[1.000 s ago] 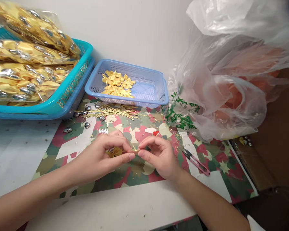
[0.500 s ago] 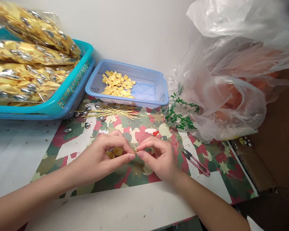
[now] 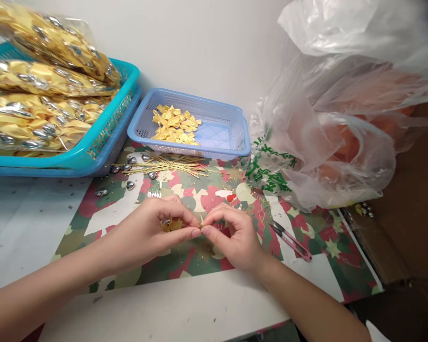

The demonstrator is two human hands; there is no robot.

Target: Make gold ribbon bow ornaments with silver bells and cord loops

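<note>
My left hand (image 3: 153,232) pinches a small gold ribbon bow (image 3: 173,224) between thumb and fingers, just above the patterned mat (image 3: 306,228). Fingertip to fingertip with it, my right hand (image 3: 231,232) pinches the thin gold wire tie (image 3: 200,223) sticking out of the bow. Both hands are closed. Much of the bow is hidden by my fingers.
A blue basket (image 3: 228,137) of gold bows stands behind the hands. Loose gold wire ties (image 3: 171,164) and silver hearts (image 3: 130,185) lie before it. A teal basket (image 3: 103,128) holds bagged bows (image 3: 39,109) at left. Pink snips (image 3: 292,241) and plastic bags (image 3: 335,128) lie to the right.
My right hand has slid left along the wire until its fingertips meet the left hand's. The exposed length of wire has become very short.
</note>
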